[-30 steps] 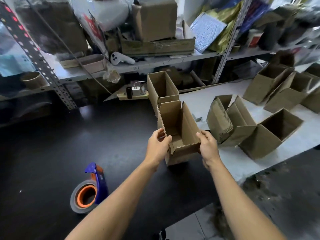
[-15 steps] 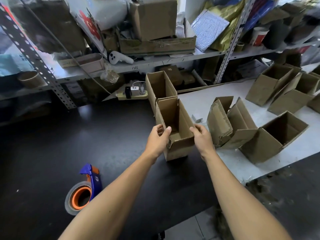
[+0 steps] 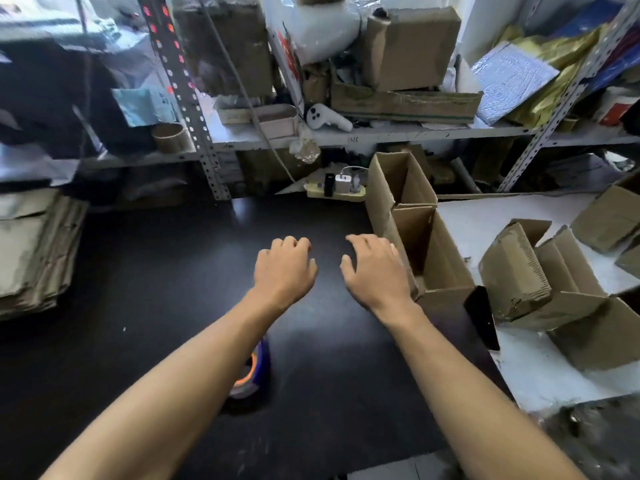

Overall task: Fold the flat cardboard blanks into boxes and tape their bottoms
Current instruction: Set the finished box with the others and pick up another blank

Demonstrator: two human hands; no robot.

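Over the matte black table [image 3: 156, 289], both empty hands beside a corrugated box [image 3: 440, 258].

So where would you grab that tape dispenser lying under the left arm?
Probably by its blue handle, coming from above on the right: it sticks up off the roll on the tape dispenser, while the left forearm hides the roll's other side. Both hands hold nothing.

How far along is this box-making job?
Done: two open boxes stand in a row on the black table, and more formed ones lie on the white surface. In hand: nothing; the left hand and right hand hover empty. Left: a stack of flat blanks at far left; the tape dispenser sits under the left forearm.
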